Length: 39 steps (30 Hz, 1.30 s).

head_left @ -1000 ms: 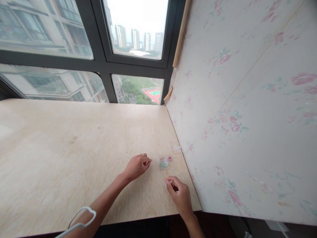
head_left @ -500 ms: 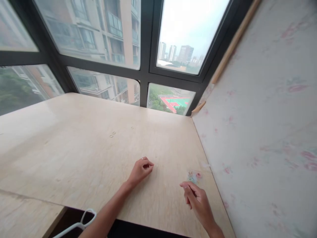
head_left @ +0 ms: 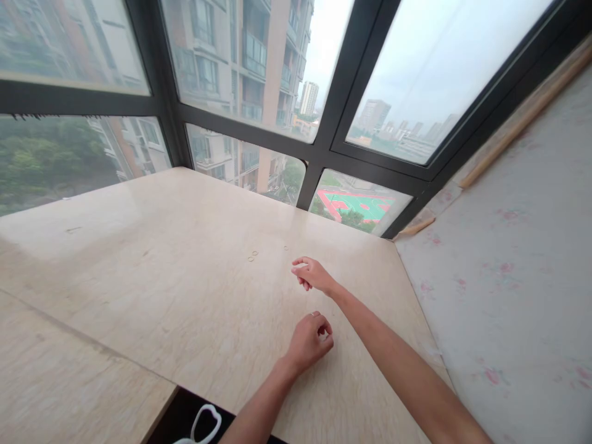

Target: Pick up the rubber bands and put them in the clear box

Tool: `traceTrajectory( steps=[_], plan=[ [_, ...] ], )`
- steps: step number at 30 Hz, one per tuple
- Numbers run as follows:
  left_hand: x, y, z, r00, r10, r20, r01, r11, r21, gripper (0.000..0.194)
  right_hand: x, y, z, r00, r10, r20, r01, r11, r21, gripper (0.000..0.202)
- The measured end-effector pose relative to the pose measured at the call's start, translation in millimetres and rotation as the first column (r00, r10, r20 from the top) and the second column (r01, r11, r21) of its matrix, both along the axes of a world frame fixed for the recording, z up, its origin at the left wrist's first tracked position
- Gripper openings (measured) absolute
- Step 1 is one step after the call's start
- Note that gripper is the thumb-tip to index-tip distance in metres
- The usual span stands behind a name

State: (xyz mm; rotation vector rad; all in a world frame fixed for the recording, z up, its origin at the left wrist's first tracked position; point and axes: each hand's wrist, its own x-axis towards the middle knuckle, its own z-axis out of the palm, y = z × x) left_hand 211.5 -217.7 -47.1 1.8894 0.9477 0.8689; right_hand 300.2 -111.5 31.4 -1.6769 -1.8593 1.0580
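Holding right hand (head_left: 313, 275), fingers narrowly parted, near thin ring (head_left: 285, 248) mid-frame; curling left hand (head_left: 309, 341) lower centre, hiding any contents; probably calling for light pinch.

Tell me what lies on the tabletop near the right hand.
Three thin rings lie on the tabletop near the right hand; whatever is behind that hand and the right forearm is hidden.

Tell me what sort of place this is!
Probably a room high up in an apartment building: dark-framed windows look down on a sports court, and there's flowery wallpaper beside the pale tabletop.
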Motion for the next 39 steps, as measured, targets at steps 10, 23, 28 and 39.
traceTrajectory(
  steps=[10, 23, 28, 39],
  plan=[
    [-1, -2, 1.6, 0.999, 0.041, 0.0, -0.041, 0.999, -0.033, 0.012, -22, 101, -22.9, 0.821, 0.011, 0.57, -0.043, 0.998, 0.044, 0.033],
    [1, 3, -1.9, 0.999, 0.034, -0.017, -0.035, 0.999, -0.041, 0.016, -2, 92, -27.9, 0.56, 0.186, 0.807, -0.318, 0.948, 0.003, 0.028],
    [2, 5, -4.6, 1.0, 0.014, -0.02, -0.015, 1.0, -0.014, 0.016, 18, 76, -22.8, 0.575, 0.245, 0.78, -0.308, 0.949, -0.071, 0.026],
    [1, 7, -3.0, 1.0, 0.017, -0.016, -0.017, 1.0, -0.016, 0.01, 77, -14, -14.8, 0.872, 0.072, 0.485, -0.136, 0.986, 0.097, 0.006]
  ],
)
